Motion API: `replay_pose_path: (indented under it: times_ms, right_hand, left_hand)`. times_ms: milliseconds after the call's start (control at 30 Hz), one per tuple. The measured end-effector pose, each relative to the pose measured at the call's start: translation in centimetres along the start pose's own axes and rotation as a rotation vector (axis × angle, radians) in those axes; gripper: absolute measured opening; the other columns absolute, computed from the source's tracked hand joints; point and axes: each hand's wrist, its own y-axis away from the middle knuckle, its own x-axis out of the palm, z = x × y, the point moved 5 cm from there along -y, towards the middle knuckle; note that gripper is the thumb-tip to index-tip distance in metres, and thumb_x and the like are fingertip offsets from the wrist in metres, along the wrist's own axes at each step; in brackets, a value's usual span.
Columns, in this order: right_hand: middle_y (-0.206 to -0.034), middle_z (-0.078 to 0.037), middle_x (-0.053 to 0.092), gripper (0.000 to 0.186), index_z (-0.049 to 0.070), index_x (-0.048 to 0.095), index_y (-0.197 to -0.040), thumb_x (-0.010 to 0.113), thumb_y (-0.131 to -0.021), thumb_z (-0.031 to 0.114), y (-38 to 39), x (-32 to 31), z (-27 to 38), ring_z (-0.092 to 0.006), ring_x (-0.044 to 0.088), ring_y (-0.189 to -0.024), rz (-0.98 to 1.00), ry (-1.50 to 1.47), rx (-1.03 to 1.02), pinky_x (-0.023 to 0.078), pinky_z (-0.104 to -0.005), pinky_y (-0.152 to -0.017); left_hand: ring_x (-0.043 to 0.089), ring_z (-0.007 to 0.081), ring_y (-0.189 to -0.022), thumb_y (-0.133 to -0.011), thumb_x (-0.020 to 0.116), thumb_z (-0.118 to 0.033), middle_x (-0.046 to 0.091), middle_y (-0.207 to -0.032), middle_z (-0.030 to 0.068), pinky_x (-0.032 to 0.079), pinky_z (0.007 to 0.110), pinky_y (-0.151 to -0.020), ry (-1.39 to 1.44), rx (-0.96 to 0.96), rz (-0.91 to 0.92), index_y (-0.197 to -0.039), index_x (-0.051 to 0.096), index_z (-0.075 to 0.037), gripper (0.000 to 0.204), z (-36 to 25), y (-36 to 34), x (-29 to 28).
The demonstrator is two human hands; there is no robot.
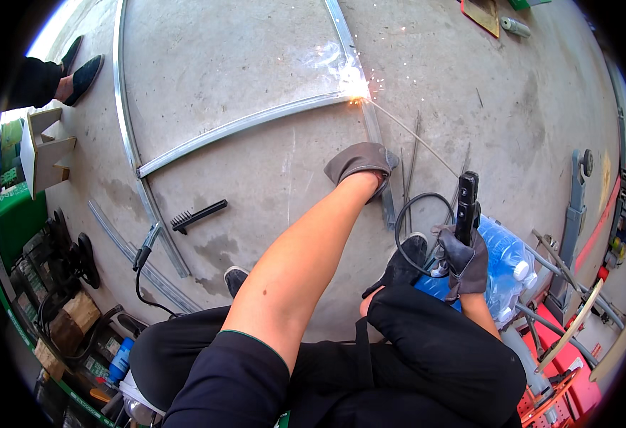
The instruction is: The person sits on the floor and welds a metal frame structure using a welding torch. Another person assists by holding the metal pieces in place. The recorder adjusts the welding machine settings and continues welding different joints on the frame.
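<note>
My right hand (464, 260), in a grey work glove, is closed round a black welding electrode holder (466, 207). From the holder a long thin welding rod (420, 137) runs up and left to a bright arc with sparks and smoke. The arc burns where a metal crossbar (241, 130) meets the right-hand metal tube (372, 125) of a frame on the floor. My left hand (361, 165), also gloved, is closed on that tube just below the arc, its fingers mostly hidden by the glove's cuff.
Left on the floor lie a wire brush (199, 215) and a ground clamp (147, 246) on the frame's left tube (131, 132). Loose rods (413, 157) and a cable loop (402, 225) lie near my right foot. Wrapped water bottles (506, 264) stand at right. Another person's shoes (84, 78) are far left.
</note>
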Motion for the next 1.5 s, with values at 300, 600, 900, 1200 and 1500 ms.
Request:
replay_pose_path:
  times_ms: [300, 600, 900, 1200, 1500]
  right_hand:
    - [-0.072, -0.002, 0.070, 0.017, -0.001, 0.080, -0.101, 0.071, -0.095, 0.012, 0.7, -0.4, 0.4, -0.0066, 0.060, -0.055, -0.024, -0.140, -0.072, 0.043, -0.0237, -0.048]
    - [-0.068, 0.000, 0.067, 0.017, 0.002, 0.081, -0.099, 0.072, -0.095, 0.016, 0.1, -0.3, -0.4, -0.0065, 0.057, -0.052, -0.026, -0.039, -0.030, 0.042, -0.0235, -0.046]
    - [-0.072, -0.002, 0.070, 0.013, 0.001, 0.079, -0.099, 0.073, -0.096, 0.012, 0.0, 0.0, -0.4, -0.0063, 0.060, -0.053, 0.016, -0.050, 0.019, 0.044, -0.0226, -0.047]
    - [-0.069, 0.000, 0.067, 0.012, 0.001, 0.079, -0.099, 0.073, -0.095, 0.010, 0.6, 0.2, 0.7, -0.0056, 0.058, -0.051, -0.008, -0.008, 0.058, 0.043, -0.0224, -0.045]
    - [-0.073, -0.002, 0.070, 0.012, 0.001, 0.079, -0.099, 0.072, -0.095, 0.010, 0.5, 0.2, 0.5, -0.0055, 0.058, -0.053, 0.008, -0.023, 0.050, 0.043, -0.0226, -0.045]
  left_hand:
    - [0.070, 0.0389, -0.120, -0.095, 0.061, -0.055, 0.073, -0.131, 0.0185, 0.055, 0.050, -0.096, 0.023, -0.014, 0.025, -0.124, 0.078, -0.012, 0.055, 0.2, -0.6, 0.6]
    - [0.074, 0.0392, -0.112, -0.095, 0.060, -0.053, 0.076, -0.123, 0.0168, 0.057, 0.051, -0.092, 0.012, -0.031, 0.053, -0.121, 0.079, -0.012, 0.052, 0.0, -0.4, 0.4]
    - [0.074, 0.0360, -0.112, -0.095, 0.060, -0.040, 0.077, -0.122, 0.0172, 0.058, 0.049, -0.091, 0.034, 0.010, -0.057, -0.118, 0.080, -0.011, 0.042, 0.4, -0.3, 0.4]
    - [0.073, 0.0355, -0.116, -0.096, 0.059, -0.042, 0.076, -0.125, 0.0168, 0.056, 0.046, -0.095, 0.105, -0.059, -0.046, -0.122, 0.079, -0.013, 0.044, 0.6, -0.4, 0.6]
    - [0.071, 0.0367, -0.122, -0.098, 0.057, -0.052, 0.073, -0.134, 0.0154, 0.055, 0.049, -0.099, 0.034, -0.037, 0.020, -0.126, 0.077, -0.016, 0.051, 0.5, -0.7, 0.9]
